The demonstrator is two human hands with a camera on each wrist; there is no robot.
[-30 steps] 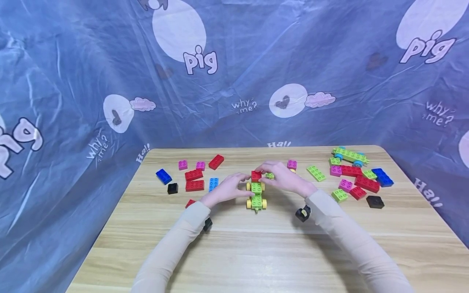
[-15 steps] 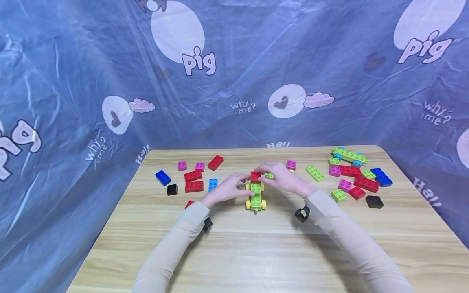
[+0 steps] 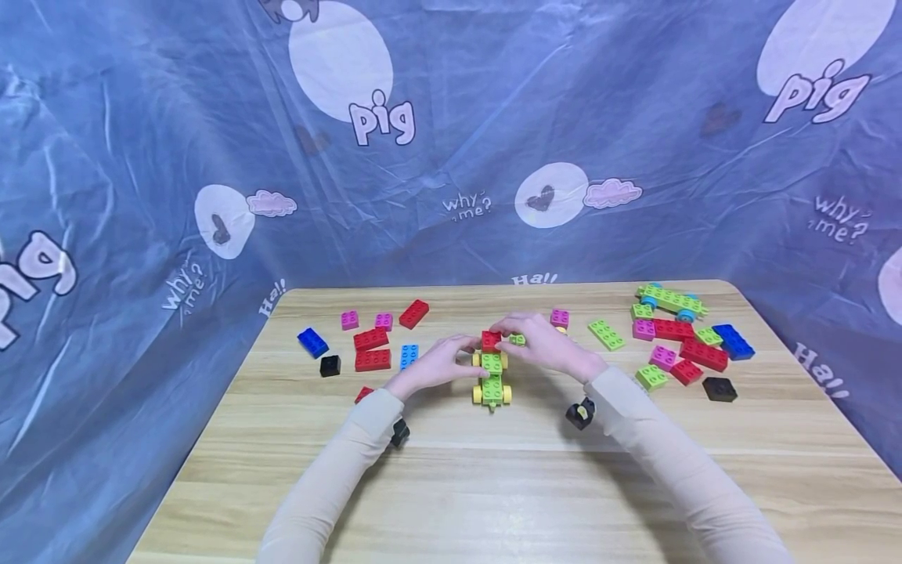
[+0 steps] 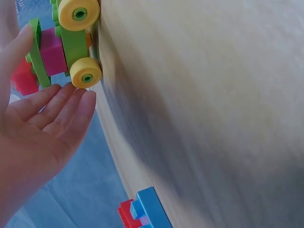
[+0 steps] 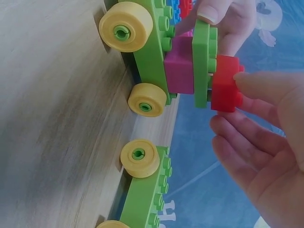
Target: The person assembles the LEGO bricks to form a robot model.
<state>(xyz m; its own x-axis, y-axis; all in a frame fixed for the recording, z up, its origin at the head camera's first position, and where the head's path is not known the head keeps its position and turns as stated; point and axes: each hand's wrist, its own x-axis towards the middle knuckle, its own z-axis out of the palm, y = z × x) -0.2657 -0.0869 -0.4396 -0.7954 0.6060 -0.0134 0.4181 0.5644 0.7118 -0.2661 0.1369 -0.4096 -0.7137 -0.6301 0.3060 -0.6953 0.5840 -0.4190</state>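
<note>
A green wheeled base [image 3: 492, 392] with yellow wheels [image 4: 87, 71] stands at mid-table. On it, the wrist views show a magenta brick [image 5: 179, 66], topped by a flat green plate [image 5: 201, 66]. My right hand [image 3: 543, 342] pinches a red brick [image 5: 225, 84] between thumb and fingers, against the studs at the plate's far end. From the other side, my left hand [image 3: 445, 362] holds the plate, thumb at its near part and fingers by its far end. A second green base [image 5: 147, 190] with yellow wheels stands close by, mostly behind my right hand in the head view.
Red bricks [image 3: 373, 359], a light blue brick [image 3: 409, 356] and a black one [image 3: 330, 366] lie to the left. Rightward are a green plate [image 3: 607, 334], several mixed bricks [image 3: 704, 355] and a green base with blue wheels [image 3: 671, 301]. A patterned blue cloth [image 3: 451, 141] hangs behind the table.
Both hands stay around the stacked bricks in nearly the same pose. The head view has shifted only slightly.
</note>
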